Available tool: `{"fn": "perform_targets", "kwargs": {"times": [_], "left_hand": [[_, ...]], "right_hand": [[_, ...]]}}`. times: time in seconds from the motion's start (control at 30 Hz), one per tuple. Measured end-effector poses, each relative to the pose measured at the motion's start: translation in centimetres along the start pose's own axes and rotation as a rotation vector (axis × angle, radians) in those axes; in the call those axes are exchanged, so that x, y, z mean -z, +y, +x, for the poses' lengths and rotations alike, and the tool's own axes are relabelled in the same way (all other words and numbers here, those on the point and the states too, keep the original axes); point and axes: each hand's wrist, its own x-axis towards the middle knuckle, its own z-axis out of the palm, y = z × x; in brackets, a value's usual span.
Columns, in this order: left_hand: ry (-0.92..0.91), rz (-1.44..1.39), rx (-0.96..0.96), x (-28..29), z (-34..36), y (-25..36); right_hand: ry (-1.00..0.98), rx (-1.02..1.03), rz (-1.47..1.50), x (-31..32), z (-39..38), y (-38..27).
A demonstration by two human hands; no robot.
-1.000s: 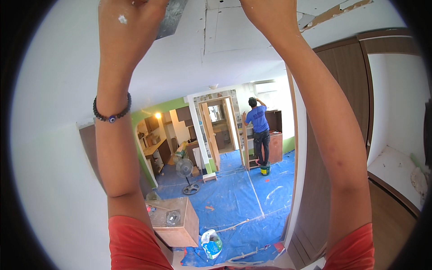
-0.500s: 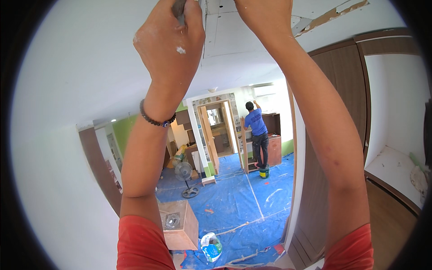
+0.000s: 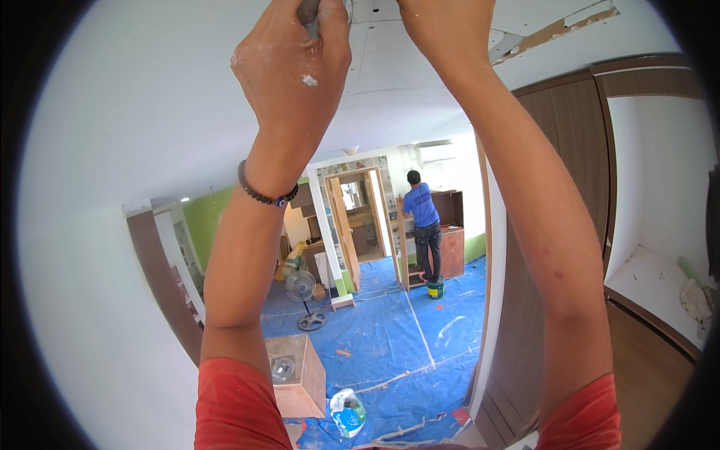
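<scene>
Both my arms reach up to the white ceiling [image 3: 375, 64], where panel seams and dark screw spots show. My left hand [image 3: 296, 71], flecked with white compound and with a dark bead bracelet [image 3: 262, 196] at its wrist, is closed round a grey tool [image 3: 308, 13]. Only a small part of that tool shows between thumb and fingers, so its kind is unclear. To the right, my right hand [image 3: 448, 26] is raised close to the ceiling panel. The upper picture edge cuts off its fingers and whatever they may hold.
Below lies a blue floor sheet [image 3: 390, 322] with a wooden box [image 3: 304, 379], a white bucket [image 3: 347, 412] and a standing fan [image 3: 301, 286]. Farther off, a person in blue [image 3: 421, 206] stands on a green bucket [image 3: 435, 289]. A brown wardrobe [image 3: 562, 165] rises at right; a broken ceiling strip [image 3: 559, 34] is nearby.
Both my hands have shifted slightly right in the picture, the left also a little down, its grip kept. The far person has lowered a raised arm.
</scene>
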Motion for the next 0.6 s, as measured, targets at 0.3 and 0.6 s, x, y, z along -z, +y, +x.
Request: {"fn": "perform_targets", "kwargs": {"times": [0.3,0.6], "left_hand": [[-0.127,-0.216,-0.001,0.8,0.6,-3.2],[-0.211,-0.314,0.136,1.8,2.3,-4.6]], "right_hand": [[0.000,0.013,-0.008,0.2,-0.3,-0.4],[0.007,-0.003,0.014,-0.4,-0.1,0.0]]}}
